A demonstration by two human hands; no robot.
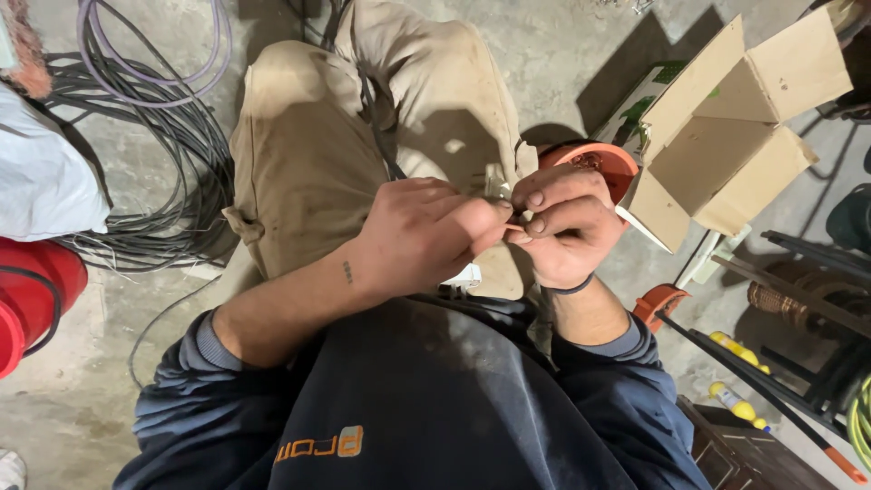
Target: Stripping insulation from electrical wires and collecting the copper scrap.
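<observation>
Both hands meet over the lap: the left hand [426,238] and right hand [564,227] pinch a thin wire end [517,220] between their fingertips, its length running crosswise between them. Fingers hide most of it. Beyond the right hand sits an orange reel [606,161], partly covered, then a cardboard box [726,127].

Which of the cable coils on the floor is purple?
The purple coil at the top left, looped above the bigger heap of grey cable. A yellow-green coil lies at the far right edge.
</observation>
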